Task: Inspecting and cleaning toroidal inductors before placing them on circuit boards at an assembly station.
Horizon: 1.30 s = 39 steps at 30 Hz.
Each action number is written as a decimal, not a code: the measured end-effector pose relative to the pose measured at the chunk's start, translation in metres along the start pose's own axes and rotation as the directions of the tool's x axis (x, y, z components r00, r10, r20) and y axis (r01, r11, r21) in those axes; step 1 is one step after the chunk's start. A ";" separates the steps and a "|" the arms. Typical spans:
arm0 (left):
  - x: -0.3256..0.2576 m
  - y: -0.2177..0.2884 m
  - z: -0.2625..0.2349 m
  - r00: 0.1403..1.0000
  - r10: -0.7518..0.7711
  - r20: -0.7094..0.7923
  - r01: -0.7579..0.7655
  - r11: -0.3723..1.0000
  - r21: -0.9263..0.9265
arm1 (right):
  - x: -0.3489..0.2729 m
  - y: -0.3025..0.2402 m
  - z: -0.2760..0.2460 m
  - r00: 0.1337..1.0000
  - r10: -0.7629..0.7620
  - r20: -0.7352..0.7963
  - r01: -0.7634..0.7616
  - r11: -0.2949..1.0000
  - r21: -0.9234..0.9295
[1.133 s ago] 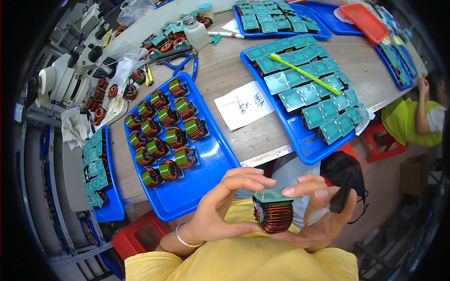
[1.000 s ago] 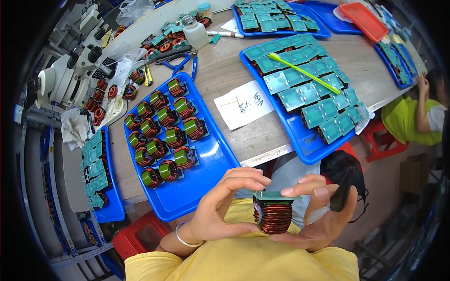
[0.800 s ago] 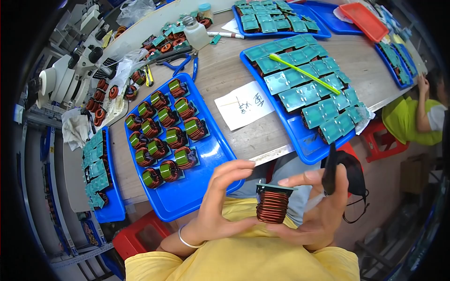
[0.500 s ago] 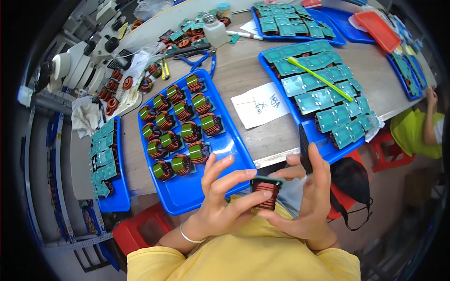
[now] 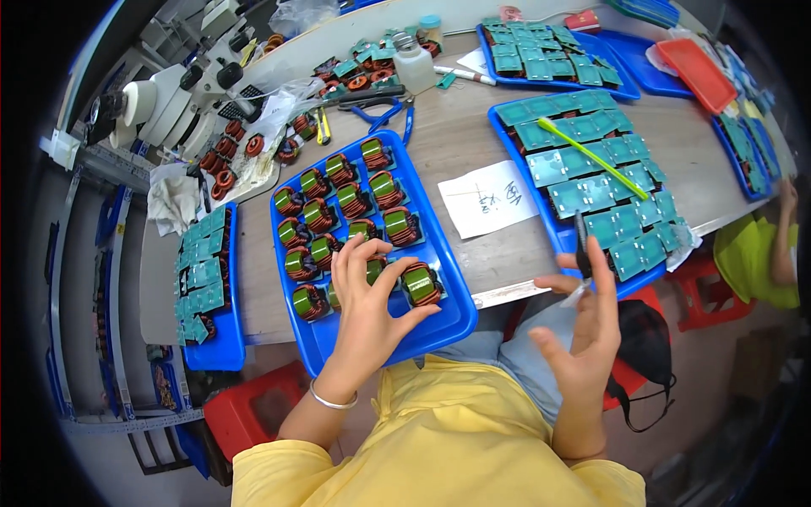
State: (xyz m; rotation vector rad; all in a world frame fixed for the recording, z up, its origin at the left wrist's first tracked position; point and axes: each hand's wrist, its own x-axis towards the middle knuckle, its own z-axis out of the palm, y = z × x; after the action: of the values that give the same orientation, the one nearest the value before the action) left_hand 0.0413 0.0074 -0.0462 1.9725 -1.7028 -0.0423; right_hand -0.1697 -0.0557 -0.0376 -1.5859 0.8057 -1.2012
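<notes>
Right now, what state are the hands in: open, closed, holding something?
Left hand: open, beside a green-banded coil; contact unclear.
Right hand: holding a dark slim tool between its fingers.

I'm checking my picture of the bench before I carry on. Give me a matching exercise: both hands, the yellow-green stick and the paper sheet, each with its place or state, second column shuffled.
Column one
1. Left hand
2. Right hand
3. Yellow-green stick
4. Paper sheet

Column two
A. has a slim dark tool among its fingers
B. lies on the table between two trays
C. is over the blue tray of coils
D. lies across green boards

Pairs: 1-C, 2-A, 3-D, 4-B
</notes>
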 end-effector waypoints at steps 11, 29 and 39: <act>0.012 0.002 0.017 0.995 -0.059 -0.077 0.066 0.994 0.089 | 0.014 0.031 -0.081 0.980 -0.167 -0.106 0.050 0.728 -0.684; 0.002 0.060 0.037 0.979 0.204 0.024 -0.191 0.944 -0.268 | 0.012 0.072 -0.080 0.942 -0.317 -0.111 0.103 0.586 -0.804; 0.020 0.085 0.072 0.939 0.340 0.053 -0.290 0.866 -0.406 | 0.006 0.073 -0.074 0.970 -0.229 -0.082 0.136 0.788 -0.600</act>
State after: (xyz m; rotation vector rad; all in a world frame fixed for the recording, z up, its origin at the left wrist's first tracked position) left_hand -0.0574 -0.0433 -0.0677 1.4063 -1.9026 -0.3678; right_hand -0.2355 -0.1065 -0.1000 -2.1386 1.2367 -1.2924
